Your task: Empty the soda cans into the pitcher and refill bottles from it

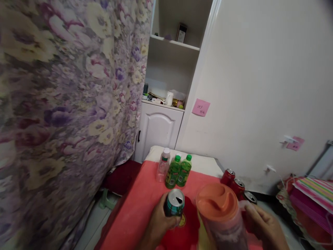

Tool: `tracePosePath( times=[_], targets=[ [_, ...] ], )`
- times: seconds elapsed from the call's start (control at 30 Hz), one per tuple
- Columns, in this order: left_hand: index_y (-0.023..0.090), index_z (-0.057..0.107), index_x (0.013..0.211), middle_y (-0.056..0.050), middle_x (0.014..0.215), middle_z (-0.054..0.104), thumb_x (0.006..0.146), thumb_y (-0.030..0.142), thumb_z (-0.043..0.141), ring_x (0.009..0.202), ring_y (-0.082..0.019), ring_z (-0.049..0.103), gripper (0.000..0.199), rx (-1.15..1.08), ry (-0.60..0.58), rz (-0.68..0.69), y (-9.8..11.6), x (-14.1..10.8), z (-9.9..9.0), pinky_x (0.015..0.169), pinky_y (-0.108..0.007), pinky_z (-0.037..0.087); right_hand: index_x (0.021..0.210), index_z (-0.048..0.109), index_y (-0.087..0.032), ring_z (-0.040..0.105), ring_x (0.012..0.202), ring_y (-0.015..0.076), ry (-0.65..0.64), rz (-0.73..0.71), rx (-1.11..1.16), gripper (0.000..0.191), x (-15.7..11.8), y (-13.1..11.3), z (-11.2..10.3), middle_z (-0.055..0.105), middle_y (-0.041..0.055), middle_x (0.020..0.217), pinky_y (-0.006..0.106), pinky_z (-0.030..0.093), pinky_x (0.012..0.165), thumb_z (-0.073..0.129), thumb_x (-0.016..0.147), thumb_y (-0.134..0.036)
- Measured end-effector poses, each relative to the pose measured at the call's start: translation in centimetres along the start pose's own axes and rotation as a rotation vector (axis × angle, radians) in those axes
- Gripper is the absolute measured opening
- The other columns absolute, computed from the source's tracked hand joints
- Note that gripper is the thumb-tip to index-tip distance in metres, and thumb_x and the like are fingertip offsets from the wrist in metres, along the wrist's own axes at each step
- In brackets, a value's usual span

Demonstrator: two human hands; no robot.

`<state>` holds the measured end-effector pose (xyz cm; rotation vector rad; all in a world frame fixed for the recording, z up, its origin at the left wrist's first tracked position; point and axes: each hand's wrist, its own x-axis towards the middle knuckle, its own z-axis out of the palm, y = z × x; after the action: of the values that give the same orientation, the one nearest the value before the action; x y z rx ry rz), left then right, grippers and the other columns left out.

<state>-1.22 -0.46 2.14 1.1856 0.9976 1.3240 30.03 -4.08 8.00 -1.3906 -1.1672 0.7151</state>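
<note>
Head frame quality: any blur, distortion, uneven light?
Head view: cabinet slants, from camera tilt or lens; top right corner darkens; shelf recess looks dim beside the paler wall; right hand and lidded pitcher look soft; far-right pink note is unreadable.

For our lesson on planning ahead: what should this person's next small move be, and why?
Probably set the can down near the green bottles. Its top is open, so keep it upright; the right hand is busy at the orange-lidded pitcher, and a freed left hand could help steady that.
</note>
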Motion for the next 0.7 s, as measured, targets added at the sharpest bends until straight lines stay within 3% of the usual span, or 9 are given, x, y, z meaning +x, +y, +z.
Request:
tracePosePath(
  times=[0.2,0.33,0.5,0.6,0.7],
  targets=[
    [0.013,0.059,0.121,-0.011,0.11,0.075,0.047,0.014,0.071,0.103,-0.032,0.064,0.075,0.021,0.007,-0.035,-0.8,0.4,0.4,0.092,-0.04,0.05,0.063,0.06,-0.02,0.04,0.05,0.0115,0.071,0.067,0.353,0.047,1.8,4.3,-2.3,0.051,-0.0045,0.053,0.026,0.032,0.048,0.078,0.072,-0.063],
    [0.016,0.061,0.119,-0.009,0.106,0.075,0.048,0.019,0.077,0.099,-0.031,0.065,0.072,0.031,-0.007,-0.044,-1.5,0.8,0.8,0.09,-0.04,0.051,0.074,0.068,-0.022,0.049,0.051,0.0131,0.123,0.065,0.483,0.037,2.0,6.4,-1.9,0.063,-0.003,0.06,0.026,0.038,0.047,0.082,0.07,-0.056],
    [0.017,0.061,0.12,-0.011,0.114,0.076,0.049,0.023,0.08,0.111,-0.035,0.066,0.074,0.07,-0.011,-0.063,-1.3,1.2,1.3,0.099,-0.042,0.051,0.077,0.068,-0.025,0.063,0.063,0.0174,0.144,0.107,0.639,0.033,2.2,7.8,-1.1,0.074,-0.0003,0.073,0.026,0.046,0.051,0.084,0.067,-0.052],
    [0.016,0.06,0.124,-0.014,0.123,0.074,0.05,0.023,0.08,0.12,-0.038,0.064,0.077,0.103,-0.002,-0.075,-1.8,1.4,1.4,0.106,-0.045,0.048,0.068,0.064,-0.025,0.06,0.057,0.015,0.132,0.123,0.69,0.036,2.2,8.3,-0.9,0.072,-0.001,0.065,0.025,0.048,0.05,0.087,0.064,-0.053],
    [0.016,0.058,0.13,-0.016,0.132,0.072,0.053,0.021,0.079,0.127,-0.038,0.062,0.08,0.116,-0.029,-0.082,-2.8,1.5,1.1,0.111,-0.046,0.046,0.068,0.064,-0.026,0.062,0.055,0.0165,0.099,0.047,0.566,0.036,2.1,9.2,-1.1,0.077,0.0023,0.071,0.029,0.054,0.053,0.082,0.067,-0.057]
  ],
)
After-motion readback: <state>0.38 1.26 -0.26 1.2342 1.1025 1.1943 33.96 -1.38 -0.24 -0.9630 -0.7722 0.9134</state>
